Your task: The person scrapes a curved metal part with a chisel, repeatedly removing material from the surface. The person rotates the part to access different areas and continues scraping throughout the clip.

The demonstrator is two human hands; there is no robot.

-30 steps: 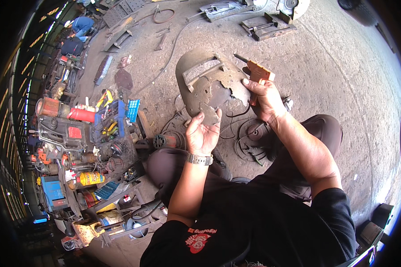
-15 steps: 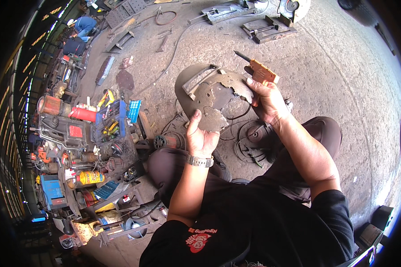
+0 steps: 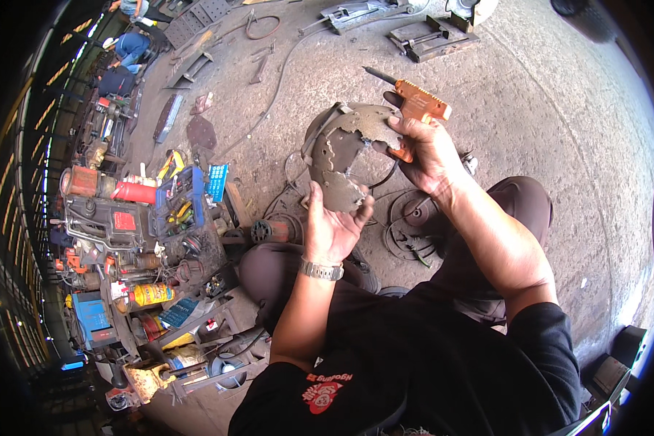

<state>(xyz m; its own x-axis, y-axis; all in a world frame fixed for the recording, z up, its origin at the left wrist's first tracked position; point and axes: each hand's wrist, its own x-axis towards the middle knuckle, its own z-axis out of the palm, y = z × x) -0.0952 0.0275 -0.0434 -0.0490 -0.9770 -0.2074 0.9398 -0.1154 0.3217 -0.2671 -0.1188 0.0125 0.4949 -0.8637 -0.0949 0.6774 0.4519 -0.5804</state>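
Hands: two, both the person's own, coming up from the lower edge with bare forearms.
Left hand (image 3: pixel 332 227): raised palm-up under the metal piece, wrist bent back, one watch (image 3: pixel 321 270) on the wrist; its fingers (image 3: pixel 363 212) curl up around the lower edge of the piece and grip it.
Right hand (image 3: pixel 427 151): reaches in from the right, back of the hand toward the camera; its fingers are closed around the handle of the orange tool, and the thumb side touches the upper right edge of the metal piece.
Metal piece (image 3: pixel 345 149): one, a rusty curved shell with ragged cut-out holes, held in the air between the two hands, above the person's knees and the floor.
Orange tool (image 3: pixel 417 109): one, with a dark rod sticking out up and to the left, held just above the metal piece.
Floor (image 3: pixel 559 116): bare concrete, grey and stained.
Round metal discs (image 3: pixel 413 225): two or so lie on the floor under the right forearm; the exact count is hard to tell.
Blue tray (image 3: pixel 176 203): one, on the floor to the left, with small tools in it.
Red cylinder (image 3: pixel 132 192): one, lying beside the tray.
Yellow can (image 3: pixel 151 294): one, lying lower left among clutter.
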